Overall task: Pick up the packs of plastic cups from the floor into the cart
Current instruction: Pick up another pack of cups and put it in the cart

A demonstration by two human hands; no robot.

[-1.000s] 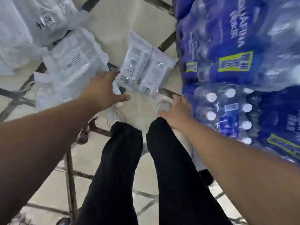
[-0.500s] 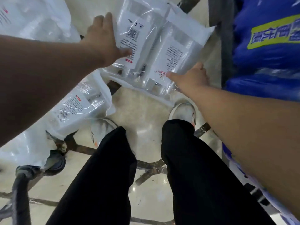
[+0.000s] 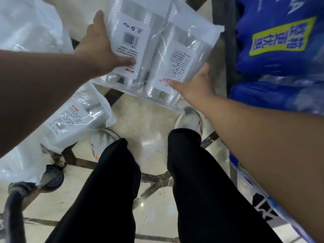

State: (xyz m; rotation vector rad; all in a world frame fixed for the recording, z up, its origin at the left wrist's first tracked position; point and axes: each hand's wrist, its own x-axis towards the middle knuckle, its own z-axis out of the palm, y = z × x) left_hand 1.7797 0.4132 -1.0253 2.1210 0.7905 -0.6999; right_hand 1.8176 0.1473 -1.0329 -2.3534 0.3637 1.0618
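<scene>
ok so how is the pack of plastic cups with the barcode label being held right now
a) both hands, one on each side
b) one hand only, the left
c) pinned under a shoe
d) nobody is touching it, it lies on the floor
a: the left hand grips the barcode side of the pack of plastic cups and the right hand grips the opposite side.

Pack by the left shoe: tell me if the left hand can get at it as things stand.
Probably not right now: the left hand is busy gripping the lifted pack together with the right hand. Otherwise, the pack by the left shoe lies uncovered just below that forearm.
</scene>
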